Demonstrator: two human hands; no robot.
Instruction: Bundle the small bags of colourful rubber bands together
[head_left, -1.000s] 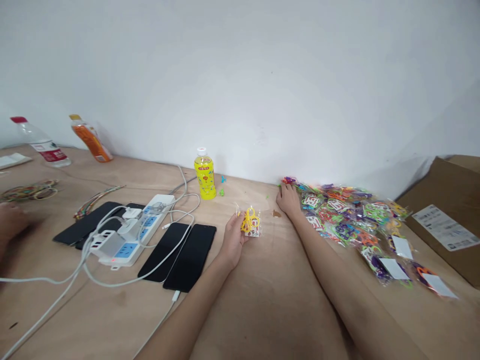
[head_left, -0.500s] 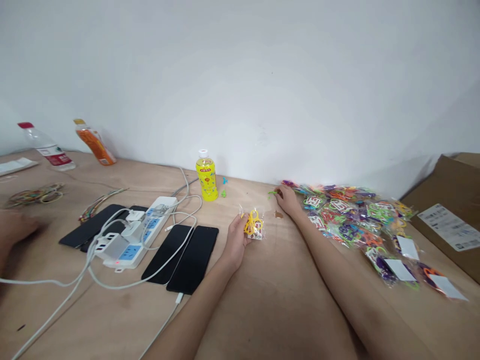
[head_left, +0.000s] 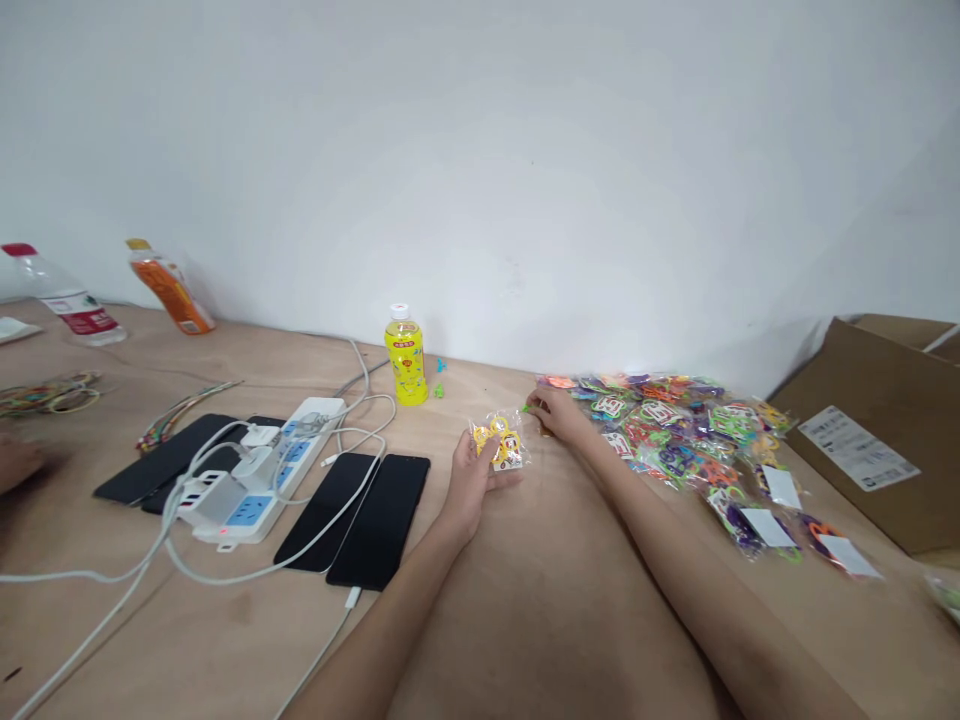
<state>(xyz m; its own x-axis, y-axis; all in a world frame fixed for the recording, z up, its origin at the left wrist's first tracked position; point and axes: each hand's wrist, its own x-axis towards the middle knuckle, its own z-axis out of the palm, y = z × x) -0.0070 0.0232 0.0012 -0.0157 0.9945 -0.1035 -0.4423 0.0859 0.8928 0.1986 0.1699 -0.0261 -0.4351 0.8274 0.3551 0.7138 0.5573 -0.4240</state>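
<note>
My left hand point(head_left: 466, 488) grips a small clear plastic packet point(head_left: 511, 442) between thumb and fingers. Inside the packet are yellow plastic shapes and a printed card. Just right of it, my right hand point(head_left: 559, 413) is closed in a pinch on a small green plastic piece point(head_left: 528, 408), mostly hidden by the fingertips. A small brown piece point(head_left: 546, 433) lies on the table below that hand. To the right spreads a pile of similar packets point(head_left: 675, 425) with colourful plastic shapes.
A yellow drink bottle point(head_left: 406, 360) stands near the wall, with small blue point(head_left: 441, 366) and green point(head_left: 439, 391) pieces beside it. Left are phones point(head_left: 380, 520), a power strip point(head_left: 247, 510) with white cables, and another person's hand point(head_left: 19, 462). A cardboard box point(head_left: 877, 400) stands right.
My right hand has brought the green piece left, closer to the packet. The packet in my left hand now faces me more flatly. The view has shifted slightly right.
</note>
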